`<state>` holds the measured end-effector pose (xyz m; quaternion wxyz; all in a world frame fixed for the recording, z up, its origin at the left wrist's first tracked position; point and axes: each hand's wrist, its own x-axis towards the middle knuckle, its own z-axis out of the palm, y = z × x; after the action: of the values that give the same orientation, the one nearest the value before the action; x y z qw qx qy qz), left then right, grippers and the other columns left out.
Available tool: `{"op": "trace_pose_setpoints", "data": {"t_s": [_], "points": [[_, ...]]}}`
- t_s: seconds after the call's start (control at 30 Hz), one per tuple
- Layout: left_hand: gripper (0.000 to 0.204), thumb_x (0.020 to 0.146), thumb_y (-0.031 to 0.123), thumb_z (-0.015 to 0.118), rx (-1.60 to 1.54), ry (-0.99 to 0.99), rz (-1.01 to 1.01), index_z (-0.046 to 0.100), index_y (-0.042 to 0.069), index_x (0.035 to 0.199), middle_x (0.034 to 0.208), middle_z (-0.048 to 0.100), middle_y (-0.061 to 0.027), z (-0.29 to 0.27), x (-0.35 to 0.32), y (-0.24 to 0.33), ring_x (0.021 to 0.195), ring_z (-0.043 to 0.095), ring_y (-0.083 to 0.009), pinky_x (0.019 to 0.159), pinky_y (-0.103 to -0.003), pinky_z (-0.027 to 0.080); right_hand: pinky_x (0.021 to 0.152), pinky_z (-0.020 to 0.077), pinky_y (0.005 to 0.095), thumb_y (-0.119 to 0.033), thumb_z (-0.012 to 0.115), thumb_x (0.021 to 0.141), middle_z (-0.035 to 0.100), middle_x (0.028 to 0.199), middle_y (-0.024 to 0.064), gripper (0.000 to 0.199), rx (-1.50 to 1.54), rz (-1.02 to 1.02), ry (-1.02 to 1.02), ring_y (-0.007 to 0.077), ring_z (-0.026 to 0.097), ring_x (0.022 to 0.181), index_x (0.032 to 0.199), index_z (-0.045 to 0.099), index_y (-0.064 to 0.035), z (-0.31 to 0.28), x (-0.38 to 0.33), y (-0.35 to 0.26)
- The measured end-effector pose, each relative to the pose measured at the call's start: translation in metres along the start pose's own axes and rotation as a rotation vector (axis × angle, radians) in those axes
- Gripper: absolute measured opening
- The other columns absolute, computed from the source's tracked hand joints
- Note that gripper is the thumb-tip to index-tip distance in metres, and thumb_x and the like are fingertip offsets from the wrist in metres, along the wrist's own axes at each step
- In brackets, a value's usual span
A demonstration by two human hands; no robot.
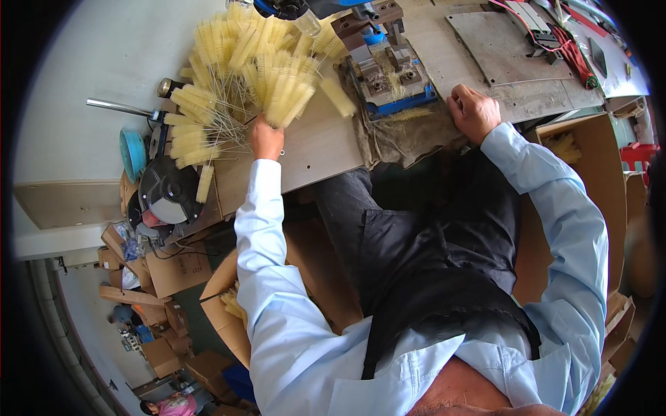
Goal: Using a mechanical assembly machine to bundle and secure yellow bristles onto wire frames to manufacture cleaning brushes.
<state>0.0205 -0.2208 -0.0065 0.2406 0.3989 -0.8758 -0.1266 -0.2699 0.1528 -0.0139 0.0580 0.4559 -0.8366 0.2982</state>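
Above the near-left part of the bench, my left hand (267, 139) is closed round the wire stems of several bottle brushes (290, 90) with pale yellow bristles. A small wire loop pokes out beside that hand. Behind and to its left lies a large heap of the same brushes (191, 128), their thin stems crossing each other. One more brush (337, 97) lies apart, closer to the machine. My right hand (474, 113) rests with curled fingers at the bench edge, right of the blue-based clamping fixture (392, 80). Its palm side is hidden.
A brown cloth (399, 139) hangs over the bench edge under the fixture. A black disc-shaped machine (168, 191) and a metal rod (121, 107) stand at left. Cardboard boxes flank my legs, left (225, 277) and right (610, 159). A metal plate (510, 48) lies at back right.
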Motion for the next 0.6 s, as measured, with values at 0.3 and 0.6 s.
{"op": "trace_pose_setpoints", "data": {"t_s": [0.3,0.6], "points": [[0.024,0.086,0.011,0.068,-0.445,-0.109,-0.215,0.067,-0.003,0.106,0.084,0.071,-0.0142,-0.019,0.010,-0.026,0.070,0.068,-0.0181,0.059,-0.033,0.053,0.067,0.0515,0.0473,-0.025,0.059,0.092,0.065,0.083,0.0125,0.018,0.007,-0.012,0.003,0.0354,0.065,0.081,0.090,0.056,-0.0073,0.001,0.001,0.000],[0.028,0.084,0.016,0.074,0.199,-0.092,-0.013,0.066,-0.001,0.104,0.087,0.072,-0.0170,0.006,0.002,-0.004,0.075,0.070,-0.0280,0.066,-0.041,0.055,0.066,0.0519,0.0466,-0.022,0.060,0.091,0.064,0.081,0.0133,0.016,0.017,-0.037,0.041,0.0357,0.065,0.079,0.089,0.056,-0.0070,0.004,0.001,0.002]]}}
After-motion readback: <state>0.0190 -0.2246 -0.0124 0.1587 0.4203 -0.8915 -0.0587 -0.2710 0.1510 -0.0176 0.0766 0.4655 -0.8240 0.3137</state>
